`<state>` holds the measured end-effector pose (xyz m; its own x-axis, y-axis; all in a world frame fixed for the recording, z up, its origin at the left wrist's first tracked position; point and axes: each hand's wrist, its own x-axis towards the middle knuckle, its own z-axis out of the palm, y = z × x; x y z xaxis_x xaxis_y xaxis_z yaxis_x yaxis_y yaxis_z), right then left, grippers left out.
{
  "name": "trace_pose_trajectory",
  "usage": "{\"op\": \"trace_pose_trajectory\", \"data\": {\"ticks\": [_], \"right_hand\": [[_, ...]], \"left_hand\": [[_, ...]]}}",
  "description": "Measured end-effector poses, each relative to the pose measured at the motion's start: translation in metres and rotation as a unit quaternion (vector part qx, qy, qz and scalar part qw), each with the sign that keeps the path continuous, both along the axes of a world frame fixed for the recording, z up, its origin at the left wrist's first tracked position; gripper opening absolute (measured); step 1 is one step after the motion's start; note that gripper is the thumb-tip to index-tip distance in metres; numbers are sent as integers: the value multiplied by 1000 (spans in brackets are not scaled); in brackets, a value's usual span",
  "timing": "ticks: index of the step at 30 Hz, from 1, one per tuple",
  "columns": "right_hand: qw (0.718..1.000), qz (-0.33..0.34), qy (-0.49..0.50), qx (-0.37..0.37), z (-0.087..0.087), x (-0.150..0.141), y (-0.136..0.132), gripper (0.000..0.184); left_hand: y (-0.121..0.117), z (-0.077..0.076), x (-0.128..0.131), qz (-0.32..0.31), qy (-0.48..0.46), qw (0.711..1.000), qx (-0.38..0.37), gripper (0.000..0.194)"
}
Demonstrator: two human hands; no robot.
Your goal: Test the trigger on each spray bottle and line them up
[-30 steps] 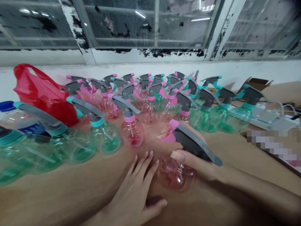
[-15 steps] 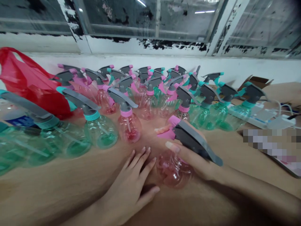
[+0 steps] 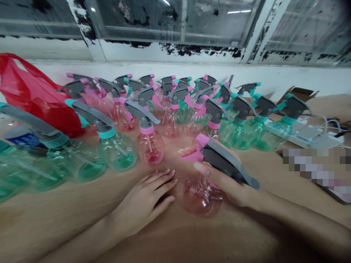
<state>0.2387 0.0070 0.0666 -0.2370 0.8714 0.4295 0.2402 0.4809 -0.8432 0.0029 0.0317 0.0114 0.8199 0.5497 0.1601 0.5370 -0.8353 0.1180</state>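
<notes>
My right hand (image 3: pixel 226 184) is wrapped round the neck of a pink spray bottle (image 3: pixel 203 201) with a grey and pink trigger head. The bottle leans slightly, its nozzle facing left. Its collar is mostly hidden by my thumb and fingers. Left of it, my left hand (image 3: pixel 149 195) lies palm down over the wooden table (image 3: pixel 90 223), fingers stretched out, holding nothing and apart from the bottle. Just beyond my left fingers stands another pink spray bottle (image 3: pixel 150 148), with a green spray bottle (image 3: pixel 117 153) beside it.
Several more pink and green spray bottles stand in rows toward the white wall (image 3: pixel 164 69). A red plastic bag (image 3: pixel 41 98) is at the back left. On the right are a white power strip (image 3: pixel 309 135), a cardboard box (image 3: pixel 297 94) and a flat, pixelated object (image 3: pixel 320 175).
My left hand has shifted slightly left, away from the held bottle, and its fingers have drawn closer together. My right hand and its spray bottle have hardly moved.
</notes>
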Motion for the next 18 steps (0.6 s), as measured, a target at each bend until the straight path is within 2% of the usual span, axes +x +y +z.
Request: {"op": "trace_pose_trajectory", "data": {"ticks": [4,13,18], "right_hand": [[999,-28,20,-7,0,-1,0,21],[999,-30,14,-12,2,0,-2,16],[1000,-18,21,-9,3,1,-2,17]], "left_hand": [[-3,-4,1,4,-1,1000,25,39],[-33,-12,11,37,2,994,100,45],[-42,-13,12,40,1,994,104,49]]}}
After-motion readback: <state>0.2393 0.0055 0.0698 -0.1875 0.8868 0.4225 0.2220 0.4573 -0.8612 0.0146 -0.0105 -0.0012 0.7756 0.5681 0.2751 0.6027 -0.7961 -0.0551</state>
